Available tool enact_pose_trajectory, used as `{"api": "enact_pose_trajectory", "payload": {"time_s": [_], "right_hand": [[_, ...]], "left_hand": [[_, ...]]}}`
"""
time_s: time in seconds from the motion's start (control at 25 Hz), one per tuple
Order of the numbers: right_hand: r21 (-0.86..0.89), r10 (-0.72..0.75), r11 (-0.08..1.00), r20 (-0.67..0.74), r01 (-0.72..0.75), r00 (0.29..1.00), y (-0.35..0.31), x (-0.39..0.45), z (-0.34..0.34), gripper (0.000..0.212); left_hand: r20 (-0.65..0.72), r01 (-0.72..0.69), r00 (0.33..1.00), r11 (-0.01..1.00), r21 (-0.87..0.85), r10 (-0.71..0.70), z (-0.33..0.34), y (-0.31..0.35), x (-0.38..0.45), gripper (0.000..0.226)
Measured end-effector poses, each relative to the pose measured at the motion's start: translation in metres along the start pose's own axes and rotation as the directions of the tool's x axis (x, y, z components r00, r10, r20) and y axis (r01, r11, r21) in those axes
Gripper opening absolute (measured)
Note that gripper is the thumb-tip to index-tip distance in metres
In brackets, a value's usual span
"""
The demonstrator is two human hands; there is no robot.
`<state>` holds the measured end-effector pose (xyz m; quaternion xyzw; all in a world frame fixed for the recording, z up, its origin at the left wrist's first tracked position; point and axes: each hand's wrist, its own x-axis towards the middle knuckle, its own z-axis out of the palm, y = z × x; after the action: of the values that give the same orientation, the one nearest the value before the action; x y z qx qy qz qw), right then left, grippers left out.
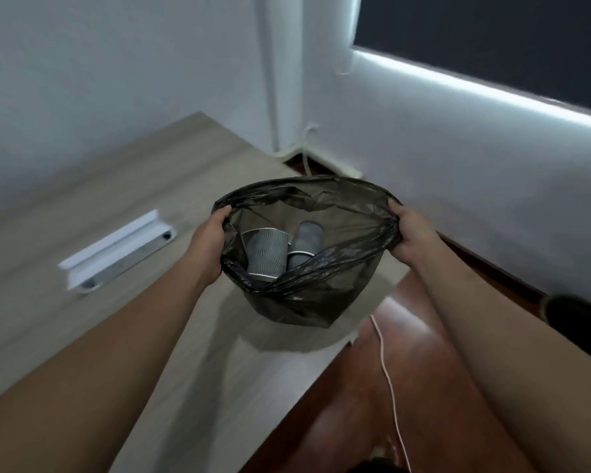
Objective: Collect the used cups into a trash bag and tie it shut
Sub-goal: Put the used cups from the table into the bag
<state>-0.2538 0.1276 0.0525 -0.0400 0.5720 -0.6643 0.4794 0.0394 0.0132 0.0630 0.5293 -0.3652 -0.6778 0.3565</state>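
Observation:
A thin black trash bag (pixel 321 288) hangs open above the wooden table corner, its mouth stretched wide between my hands. My left hand (pixel 208 244) grips the bag's left rim. My right hand (pixel 410 233) clutches a bunched fold of the right rim. Inside the bag lie two grey ribbed paper cups: one (pixel 266 255) on the left with its open end toward me, another (pixel 306 241) on the right, tilted beside it.
A white metal bracket (pixel 116 250) lies on the light wooden table (pixel 82 216) at left. A reddish-brown floor (pixel 406 387) with a white cable (pixel 391 387) runs below right. A dark round object (pixel 575 319) sits at the right edge. White walls meet in a corner behind.

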Motion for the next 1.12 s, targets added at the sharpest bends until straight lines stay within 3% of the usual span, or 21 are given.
{"api": "enact_pose_trajectory", "payload": {"time_s": [0.12,0.36,0.44,0.6,0.76,0.92,1.12], "right_hand": [[0.111,-0.048,0.992,-0.109,0.06,0.993,-0.049,-0.003,-0.093,0.031],[0.267,-0.166,0.934,-0.265,0.238,0.95,-0.136,-0.017,-0.289,0.069],[0.268,-0.185,0.925,-0.298,0.269,0.936,-0.154,-0.022,-0.343,0.067],[0.253,-0.192,0.916,-0.402,0.311,0.895,-0.183,-0.023,-0.438,0.042],[0.263,-0.201,0.891,-0.504,0.371,0.84,-0.195,-0.024,-0.519,0.047],[0.286,-0.168,0.876,-0.573,0.388,0.802,-0.208,-0.031,-0.59,0.048],[0.271,-0.119,0.87,-0.695,0.412,0.709,-0.232,-0.05,-0.693,0.05]], "left_hand": [[0.162,0.0,0.987,0.999,0.047,-0.007,0.114,-0.007,0.007,0.027],[0.394,0.021,0.916,0.989,0.15,-0.079,0.339,-0.062,-0.004,0.027],[0.443,0.038,0.89,0.985,0.17,-0.111,0.4,-0.083,-0.013,0.025],[0.514,0.056,0.841,0.972,0.23,-0.17,0.495,-0.128,-0.024,0.03],[0.572,0.059,0.777,0.936,0.348,-0.262,0.58,-0.171,-0.03,0.035],[0.663,0.058,0.642,0.886,0.46,-0.386,0.667,-0.211,-0.041,0.035],[0.744,-0.026,0.383,0.798,0.601,-0.548,0.794,-0.269,-0.076,0.034]]}}
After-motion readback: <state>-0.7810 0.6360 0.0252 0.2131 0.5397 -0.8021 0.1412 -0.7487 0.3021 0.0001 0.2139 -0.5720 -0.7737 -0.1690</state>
